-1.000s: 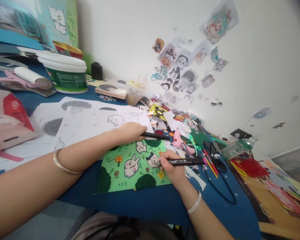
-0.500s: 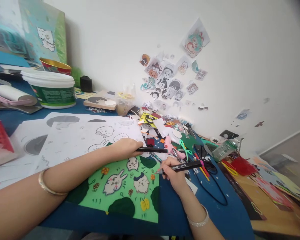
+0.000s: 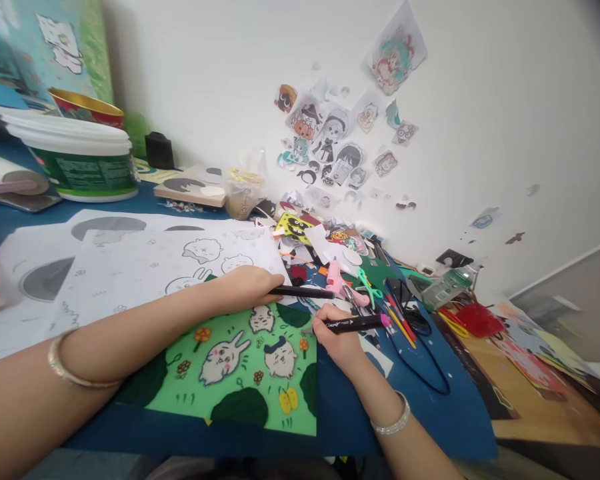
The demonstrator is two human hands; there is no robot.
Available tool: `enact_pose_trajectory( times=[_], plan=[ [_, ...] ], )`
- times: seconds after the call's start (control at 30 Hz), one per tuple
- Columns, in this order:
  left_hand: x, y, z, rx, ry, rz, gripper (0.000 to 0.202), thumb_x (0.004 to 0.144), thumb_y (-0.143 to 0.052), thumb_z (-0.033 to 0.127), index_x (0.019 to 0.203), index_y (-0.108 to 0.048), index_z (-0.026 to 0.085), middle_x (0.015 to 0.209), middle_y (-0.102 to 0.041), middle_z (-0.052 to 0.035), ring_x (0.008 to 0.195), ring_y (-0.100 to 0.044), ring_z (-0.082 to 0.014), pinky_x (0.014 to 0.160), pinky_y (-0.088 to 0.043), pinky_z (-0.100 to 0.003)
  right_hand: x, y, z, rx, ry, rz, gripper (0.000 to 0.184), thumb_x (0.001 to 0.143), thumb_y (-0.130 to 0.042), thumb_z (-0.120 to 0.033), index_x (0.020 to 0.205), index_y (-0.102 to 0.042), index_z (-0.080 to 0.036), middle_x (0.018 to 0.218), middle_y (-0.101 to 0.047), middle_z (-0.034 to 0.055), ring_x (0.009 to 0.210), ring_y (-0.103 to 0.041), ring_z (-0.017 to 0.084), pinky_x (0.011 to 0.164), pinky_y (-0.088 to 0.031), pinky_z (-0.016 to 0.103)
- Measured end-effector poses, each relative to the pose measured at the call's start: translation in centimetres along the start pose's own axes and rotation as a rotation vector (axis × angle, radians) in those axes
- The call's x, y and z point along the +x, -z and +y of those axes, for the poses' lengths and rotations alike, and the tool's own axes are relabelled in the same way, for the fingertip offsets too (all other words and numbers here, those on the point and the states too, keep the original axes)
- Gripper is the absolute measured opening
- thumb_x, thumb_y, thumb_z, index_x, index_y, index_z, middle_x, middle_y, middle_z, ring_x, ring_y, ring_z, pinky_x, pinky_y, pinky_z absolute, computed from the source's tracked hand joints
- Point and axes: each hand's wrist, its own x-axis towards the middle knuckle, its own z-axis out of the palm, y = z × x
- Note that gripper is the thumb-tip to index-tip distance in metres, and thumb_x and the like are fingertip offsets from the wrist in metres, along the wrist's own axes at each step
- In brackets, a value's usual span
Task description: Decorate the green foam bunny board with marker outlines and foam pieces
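Our left hand point(image 3: 253, 287) pinches a black pen point(image 3: 305, 292); our right point(image 3: 337, 333) pinches a black marker point(image 3: 355, 324) at the green picture point(image 3: 237, 383) on the blue table point(image 3: 445, 427). Its animals point(image 3: 225, 361) are coloured; we can't tell what's left.

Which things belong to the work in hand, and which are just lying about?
In use: green picture; pink-ended marker in right hand; black pen in left hand; perhaps line-drawing sheet.

Apparently lying about: pink glue gun; green scissors; bottle; tub.

The right grip point(image 3: 339, 339) holds a black marker point(image 3: 356, 324) at the green picture point(image 3: 241, 377).
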Motion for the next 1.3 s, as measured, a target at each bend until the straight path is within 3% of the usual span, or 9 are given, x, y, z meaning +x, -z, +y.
enact_pose_trajectory(
  times=[0.6, 0.97, 1.3],
  plan=[
    [0.05, 0.11, -0.02, -0.015, -0.007, -0.03, 0.024, 0.088, -0.042, 0.037, 0.093, -0.056, 0.019, 0.068, -0.063, -0.0065, 0.057, -0.059, -0.0204, 0.045, -0.031, -0.026, 0.22, 0.13, -0.53, 0.09, -0.121, -0.024, 0.022, 0.07, -0.045, -0.023, 0.05, -0.037, -0.022, 0.044, -0.04, -0.0045, 0.044, -0.04, 0.012, 0.044, -0.032, 0.024],
    [0.0, 0.3, 0.25, -0.008, -0.013, -0.021, 0.021, 0.088, -0.043, 0.035, 0.091, -0.056, 0.019, 0.065, -0.062, -0.0048, 0.056, -0.058, -0.0188, 0.044, -0.028, -0.025, 0.13, 0.28, -0.47, 0.098, -0.118, -0.065, 0.023, 0.074, -0.048, -0.026, 0.052, -0.041, -0.021, 0.048, -0.044, -0.004, 0.046, -0.042, 0.012, 0.047, -0.033, 0.024],
    [0.05, 0.2, 0.08, -0.024, -0.012, -0.03, 0.023, 0.089, -0.041, 0.036, 0.093, -0.055, 0.019, 0.066, -0.062, -0.0057, 0.056, -0.058, -0.0191, 0.046, -0.031, -0.025, 0.13, 0.25, -0.29, 0.063, -0.104, -0.028, 0.023, 0.073, -0.047, -0.023, 0.052, -0.038, -0.021, 0.049, -0.039, -0.0045, 0.048, -0.038, 0.012, 0.047, -0.032, 0.024]
  ],
)
